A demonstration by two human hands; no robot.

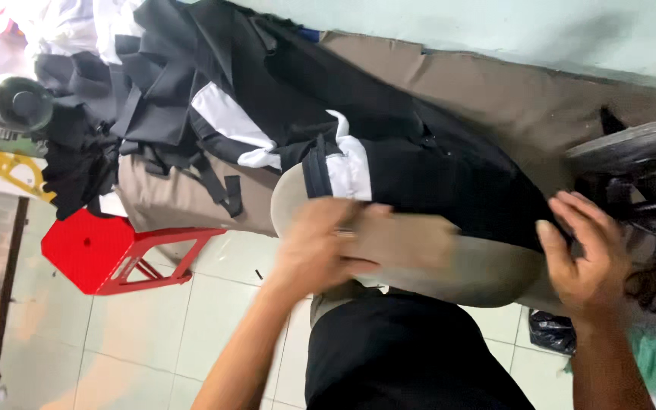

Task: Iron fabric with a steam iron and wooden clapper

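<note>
Your left hand (320,247) lies flat, fingers spread, pressing on the tan padded board (419,254) beside a black garment with white panels (389,163). Your right hand (586,254) is half curled, fingertips pinching the garment's dark edge at the board's far end. Pull too hard there and the cloth could slide off or bunch. The dark garment pile (153,99) behind hangs over the red stool (108,250) and may slip.

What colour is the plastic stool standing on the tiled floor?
Bright red: the plastic stool shows clearly in the head view, at the left.
</note>
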